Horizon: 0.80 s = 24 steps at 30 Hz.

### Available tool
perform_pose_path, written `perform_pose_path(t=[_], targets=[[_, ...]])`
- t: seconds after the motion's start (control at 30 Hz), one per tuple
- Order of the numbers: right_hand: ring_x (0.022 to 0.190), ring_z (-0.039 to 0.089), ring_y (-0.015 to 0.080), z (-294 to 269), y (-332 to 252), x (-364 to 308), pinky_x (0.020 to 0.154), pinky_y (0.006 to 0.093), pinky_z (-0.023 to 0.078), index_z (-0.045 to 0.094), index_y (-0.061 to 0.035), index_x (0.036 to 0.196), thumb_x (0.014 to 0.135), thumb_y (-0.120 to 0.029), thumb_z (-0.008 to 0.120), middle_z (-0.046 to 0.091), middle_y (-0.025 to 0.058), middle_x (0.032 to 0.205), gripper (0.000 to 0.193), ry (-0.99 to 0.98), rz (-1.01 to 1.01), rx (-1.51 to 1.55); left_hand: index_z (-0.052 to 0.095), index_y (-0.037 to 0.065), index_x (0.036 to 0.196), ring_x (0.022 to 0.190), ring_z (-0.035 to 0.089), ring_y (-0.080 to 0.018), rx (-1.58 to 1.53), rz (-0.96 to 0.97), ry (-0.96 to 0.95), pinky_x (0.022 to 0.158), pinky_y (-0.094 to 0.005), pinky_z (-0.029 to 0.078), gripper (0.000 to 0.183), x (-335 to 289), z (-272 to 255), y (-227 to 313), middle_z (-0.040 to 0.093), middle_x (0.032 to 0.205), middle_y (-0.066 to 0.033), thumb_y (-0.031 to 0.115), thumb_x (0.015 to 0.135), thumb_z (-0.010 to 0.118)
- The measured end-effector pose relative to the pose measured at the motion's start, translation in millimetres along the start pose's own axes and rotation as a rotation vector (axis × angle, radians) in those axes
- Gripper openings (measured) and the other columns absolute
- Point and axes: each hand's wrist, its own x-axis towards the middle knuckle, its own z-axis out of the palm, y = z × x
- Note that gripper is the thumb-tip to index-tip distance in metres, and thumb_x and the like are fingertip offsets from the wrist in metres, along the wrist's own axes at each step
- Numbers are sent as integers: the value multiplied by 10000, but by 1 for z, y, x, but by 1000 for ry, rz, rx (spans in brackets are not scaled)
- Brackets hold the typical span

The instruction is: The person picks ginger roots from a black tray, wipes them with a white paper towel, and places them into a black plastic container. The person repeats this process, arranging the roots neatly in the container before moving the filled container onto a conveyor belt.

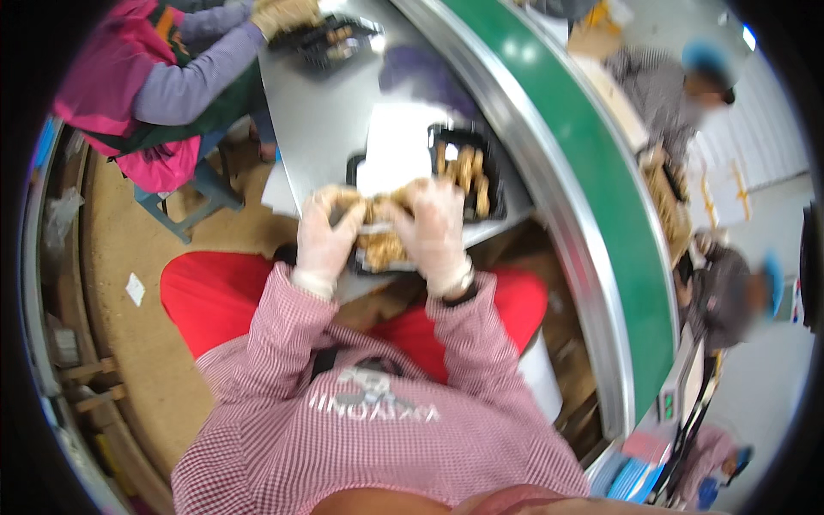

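My left hand (329,232) and my right hand (432,227), both in thin whitish gloves, meet above the metal table's near end. Their fingers close on a tan, knobbly piece (375,206) between them, partly hidden by the fingers. Right below it, a black tray (354,268) holds more golden-brown pieces (384,251). Beside my right hand stands a second black tray (499,176) with several long tan-brown pieces (470,176). A bright white flat thing (395,146) lies just beyond my fingers; glare hides its detail.
The metal table (313,112) runs away from me, alongside a green conveyor belt (592,180) with a metal rim (558,172). A co-worker's gloved hand (287,15) is at black trays (330,43) far left. A blue-grey stool (184,206) stands left. Other people work across the belt.
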Motion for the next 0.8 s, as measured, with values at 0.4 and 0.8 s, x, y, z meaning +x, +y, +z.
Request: perform_pose_path(t=[0.4, 0.8], targets=[[830, 662, 337, -31, 29, -10, 743, 413, 518, 690, -44, 918, 870, -204, 734, 674, 139, 866, 173, -38, 262, 199, 634, 66, 926, 1148, 552, -352, 81, 122, 113, 1021, -420, 438, 154, 3, 25, -3, 597, 1164, -156, 136, 814, 713], [1115, 605, 358, -6, 30, -3, 982, 433, 476, 607, -58, 1330, 828, -133, 762, 652, 195, 1214, 530, 44, 215, 240, 678, 89, 933, 1330, 462, -332, 63, 146, -113, 1159, -442, 318, 136, 24, 16, -5, 625, 1269, -104, 34, 808, 677]])
